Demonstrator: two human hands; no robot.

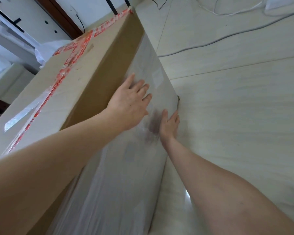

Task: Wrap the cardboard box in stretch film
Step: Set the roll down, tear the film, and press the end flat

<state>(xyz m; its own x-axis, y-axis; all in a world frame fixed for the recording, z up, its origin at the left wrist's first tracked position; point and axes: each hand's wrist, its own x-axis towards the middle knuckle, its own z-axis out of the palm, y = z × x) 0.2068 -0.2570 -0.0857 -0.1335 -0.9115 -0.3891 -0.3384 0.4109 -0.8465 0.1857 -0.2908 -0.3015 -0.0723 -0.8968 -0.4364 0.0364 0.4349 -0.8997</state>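
Left hand (131, 100) and right hand (170, 126), grips released, press cloudy stretch film (119, 175) against the cardboard box (105, 65).

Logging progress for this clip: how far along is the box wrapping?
Done: stretch film covers the lower part of one side of the cardboard box. In hand: left hand and right hand press flat on that film. Left: the side's upper strip and the taped top show bare cardboard.
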